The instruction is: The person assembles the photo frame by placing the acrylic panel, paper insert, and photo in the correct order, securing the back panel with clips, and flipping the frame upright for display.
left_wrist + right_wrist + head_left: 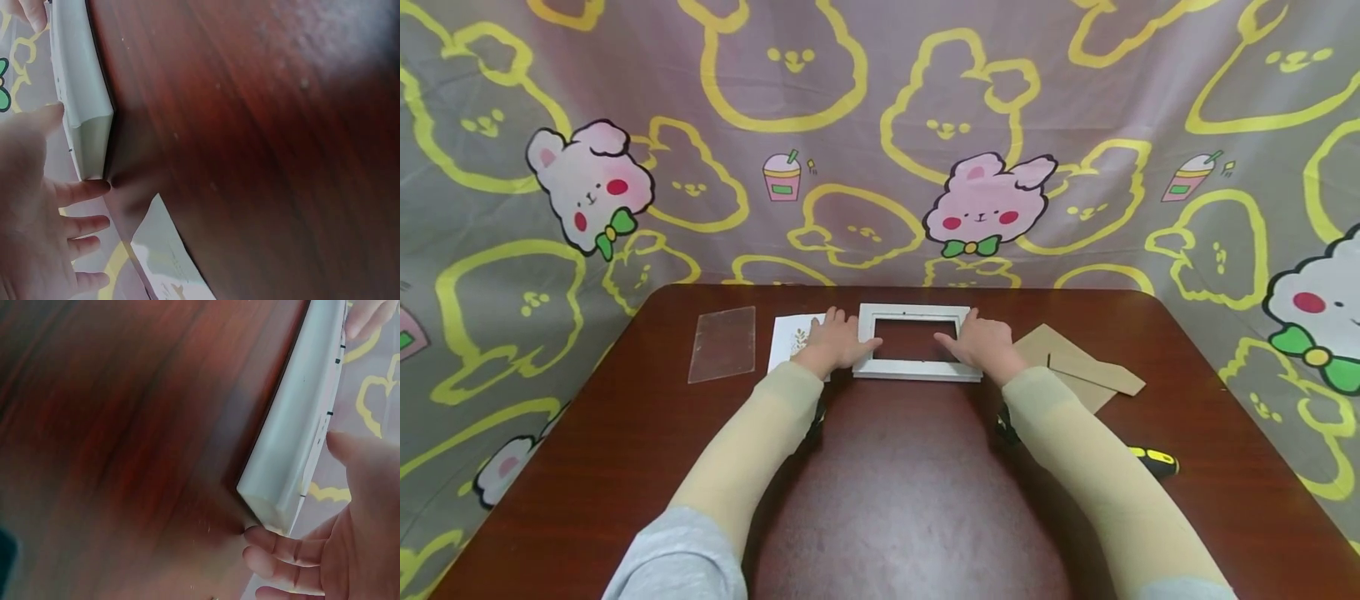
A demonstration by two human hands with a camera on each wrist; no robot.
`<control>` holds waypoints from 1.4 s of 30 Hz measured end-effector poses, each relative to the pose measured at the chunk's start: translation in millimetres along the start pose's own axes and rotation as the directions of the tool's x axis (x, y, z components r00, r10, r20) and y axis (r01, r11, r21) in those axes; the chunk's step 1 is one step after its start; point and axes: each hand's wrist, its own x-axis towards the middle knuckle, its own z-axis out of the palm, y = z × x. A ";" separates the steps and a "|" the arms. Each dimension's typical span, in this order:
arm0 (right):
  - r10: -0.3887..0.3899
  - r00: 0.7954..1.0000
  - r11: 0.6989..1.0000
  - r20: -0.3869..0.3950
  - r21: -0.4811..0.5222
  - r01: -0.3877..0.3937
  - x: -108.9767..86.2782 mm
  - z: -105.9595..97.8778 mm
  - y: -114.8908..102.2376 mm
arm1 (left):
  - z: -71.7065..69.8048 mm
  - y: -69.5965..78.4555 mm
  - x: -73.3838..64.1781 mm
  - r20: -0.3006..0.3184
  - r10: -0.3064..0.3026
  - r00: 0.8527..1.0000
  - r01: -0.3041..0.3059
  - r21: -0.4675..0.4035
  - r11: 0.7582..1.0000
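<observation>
A white picture frame (917, 371) with a rectangular opening lies in the middle of the dark table, its back facing up. My left hand (837, 340) holds its left side, thumb over the top and index finger against the outer end; the other fingers are spread in the left wrist view. At the opposite side, my right hand (988, 343) holds the frame between thumb and fingers, with the fingertips by the lower corner in the right wrist view. A white card (784, 340) with a gold leaf print lies beside the left hand, partly hidden by it.
A clear plastic sheet (724, 343) lies farther left. On the right is a brown backing board (1047, 337) with a flap-like stand piece (1097, 372). A yellow and black tool (1157, 461) sits partly behind the right forearm. Patterned cloth (865, 167) hangs behind the table.
</observation>
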 end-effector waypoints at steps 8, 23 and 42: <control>0.007 1.000 0.999 -0.015 0.050 -0.006 1.5 2.3 -3.5 | 4.3 4.5 0.9 -0.053 -0.033 0.998 0.032 -0.005 0.999; 0.071 0.997 0.992 -0.035 0.106 -0.067 8.4 7.7 2.9 | 7.1 10.7 5.8 -0.090 -0.076 0.993 0.069 -0.083 0.994; -0.022 0.956 0.994 -0.293 0.095 0.052 5.4 -36.6 17.1 | -21.1 15.7 -7.6 -0.258 -0.092 0.962 0.044 -0.188 0.981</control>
